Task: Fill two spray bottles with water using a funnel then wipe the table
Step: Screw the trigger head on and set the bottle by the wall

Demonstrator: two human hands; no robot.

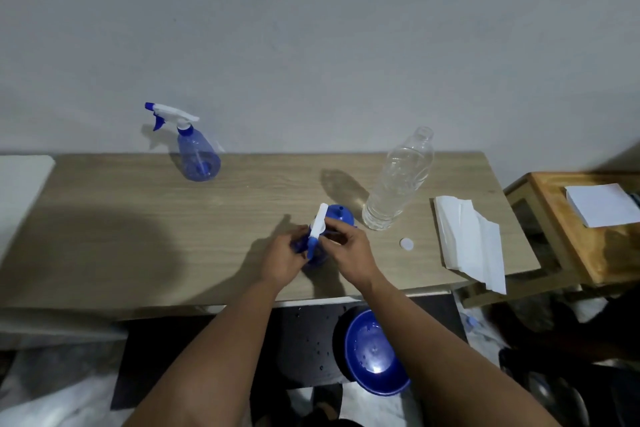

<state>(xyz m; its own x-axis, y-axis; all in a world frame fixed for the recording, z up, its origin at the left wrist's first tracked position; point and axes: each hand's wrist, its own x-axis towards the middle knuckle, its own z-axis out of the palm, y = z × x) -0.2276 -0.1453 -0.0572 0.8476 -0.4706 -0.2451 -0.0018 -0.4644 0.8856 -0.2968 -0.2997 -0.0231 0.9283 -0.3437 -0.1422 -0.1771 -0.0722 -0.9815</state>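
— What are your fingers doing?

— My left hand (282, 258) is curled round the blue spray bottle (317, 258) near the table's (138, 218) front edge. My right hand (348, 248) pinches its white spray head (318, 226).

— And around them?

— The blue funnel (341, 213) sits just behind. Beside it stands the open water bottle (398, 184), its cap (406, 244) lying near the tissue (467, 236). The second spray bottle (194, 149) stands far left by the wall. A blue basin (374, 354) sits below the table.

Two blue spray bottles (198, 156) (313, 250) (one held in both hands), one clear water bottle (398, 184), one white cap (406, 244), one blue funnel (341, 215), one blue basin (374, 354), one tissue stack (467, 239).
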